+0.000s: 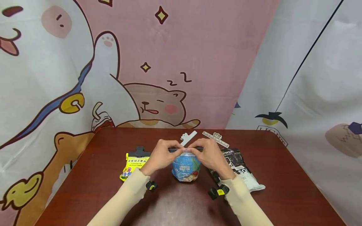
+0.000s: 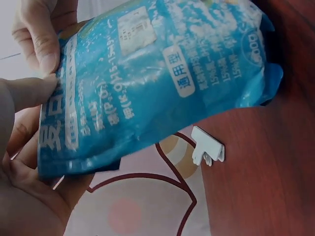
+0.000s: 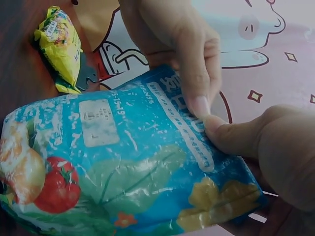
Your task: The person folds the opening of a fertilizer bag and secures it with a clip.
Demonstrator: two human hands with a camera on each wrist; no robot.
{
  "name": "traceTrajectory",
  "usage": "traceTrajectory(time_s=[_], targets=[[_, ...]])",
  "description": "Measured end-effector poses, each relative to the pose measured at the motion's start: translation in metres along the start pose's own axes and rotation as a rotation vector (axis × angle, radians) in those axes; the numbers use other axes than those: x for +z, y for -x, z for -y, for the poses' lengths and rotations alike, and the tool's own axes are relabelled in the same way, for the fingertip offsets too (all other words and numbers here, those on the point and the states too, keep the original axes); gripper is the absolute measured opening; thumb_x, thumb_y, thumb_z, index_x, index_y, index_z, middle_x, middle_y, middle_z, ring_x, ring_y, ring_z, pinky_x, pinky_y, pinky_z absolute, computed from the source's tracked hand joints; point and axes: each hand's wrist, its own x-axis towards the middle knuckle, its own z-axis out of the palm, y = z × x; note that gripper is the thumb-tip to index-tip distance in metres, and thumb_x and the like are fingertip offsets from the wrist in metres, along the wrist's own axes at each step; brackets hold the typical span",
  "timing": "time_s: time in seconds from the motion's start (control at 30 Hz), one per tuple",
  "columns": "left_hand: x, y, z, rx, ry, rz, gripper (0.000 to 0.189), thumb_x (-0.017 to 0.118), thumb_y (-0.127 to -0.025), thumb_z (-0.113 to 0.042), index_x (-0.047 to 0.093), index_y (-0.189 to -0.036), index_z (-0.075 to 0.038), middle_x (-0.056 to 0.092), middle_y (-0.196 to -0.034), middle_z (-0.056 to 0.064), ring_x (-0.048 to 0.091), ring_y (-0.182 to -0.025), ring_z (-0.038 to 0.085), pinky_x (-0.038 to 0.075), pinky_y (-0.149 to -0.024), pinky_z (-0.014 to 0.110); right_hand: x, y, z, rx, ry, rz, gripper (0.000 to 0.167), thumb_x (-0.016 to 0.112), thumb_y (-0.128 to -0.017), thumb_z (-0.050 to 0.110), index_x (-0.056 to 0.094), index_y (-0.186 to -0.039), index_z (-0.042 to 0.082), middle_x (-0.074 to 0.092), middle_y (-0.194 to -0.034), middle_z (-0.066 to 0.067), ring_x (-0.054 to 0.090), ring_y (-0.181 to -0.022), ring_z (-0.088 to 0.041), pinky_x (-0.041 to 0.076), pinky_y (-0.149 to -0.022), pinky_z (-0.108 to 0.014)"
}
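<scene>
In a closed grip, pinches the top edge of a blue bag (image 1: 185, 171) with left hand (image 1: 161, 157) and right hand (image 1: 210, 154), thumb near thumb. Holds it over the table (image 1: 285, 194), between a yellow packet (image 1: 133, 164) and a black-and-white bag (image 1: 244, 171); cannot tell whether touching the wood.

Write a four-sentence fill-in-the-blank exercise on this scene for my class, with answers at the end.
The left hand and right hand pinch the top of the ____ bag.
Leftmost on the table is a ____ packet with a black clip at its top.
In the head view, the black-and-white bag lies to the ____ of the held bag.
The round red fruit printed on the held bag is a ____.
Missing words: blue; yellow; right; tomato.
</scene>
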Motion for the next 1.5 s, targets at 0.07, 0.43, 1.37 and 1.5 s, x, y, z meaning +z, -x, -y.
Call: traceTrajectory(time_s=[0.07,0.43,1.37,1.5], targets=[[-0.001,0.002,0.003,-0.026,0.033,0.0,0.007,0.074,-0.096,-0.027,0.081,-0.097,-0.025,0.077,-0.09,-0.012,0.067,-0.073,0.009,0.056,-0.067,0.028,-0.002,0.001,-0.002,0.029,-0.018,0.017,0.007,0.08,-0.091,0.026,0.083,-0.092,0.02,0.078,-0.088,0.008,0.071,-0.083,-0.008,0.06,-0.074,-0.036],[-0.011,0.013,0.012,-0.068,0.082,-0.043,0.007,0.074,-0.095,-0.032,0.08,-0.096,-0.029,0.077,-0.091,-0.012,0.063,-0.071,0.012,0.051,-0.06,0.026,-0.009,0.008,-0.008,0.065,-0.078,-0.004,0.005,0.081,-0.09,0.027,0.082,-0.092,0.023,0.078,-0.087,0.008,0.061,-0.062,-0.002,0.051,-0.059,-0.023],[-0.019,0.029,0.024,-0.141,0.224,-0.068,0.013,0.077,-0.092,-0.028,0.082,-0.104,-0.024,0.08,-0.101,-0.003,0.073,-0.092,0.018,0.056,-0.074,0.027,-0.014,0.019,-0.021,0.096,-0.122,0.002,0.01,0.077,-0.092,0.029,0.082,-0.101,0.027,0.077,-0.092,0.01,0.07,-0.074,-0.002,0.058,-0.067,-0.024],[-0.021,0.03,0.024,-0.158,0.216,-0.07,0.012,0.077,-0.092,-0.032,0.082,-0.102,-0.028,0.08,-0.099,-0.007,0.074,-0.094,0.012,0.058,-0.079,0.028,-0.015,0.02,-0.023,0.101,-0.135,-0.019,0.01,0.078,-0.091,0.028,0.083,-0.1,0.026,0.077,-0.09,0.011,0.071,-0.072,-0.003,0.058,-0.065,-0.024]])
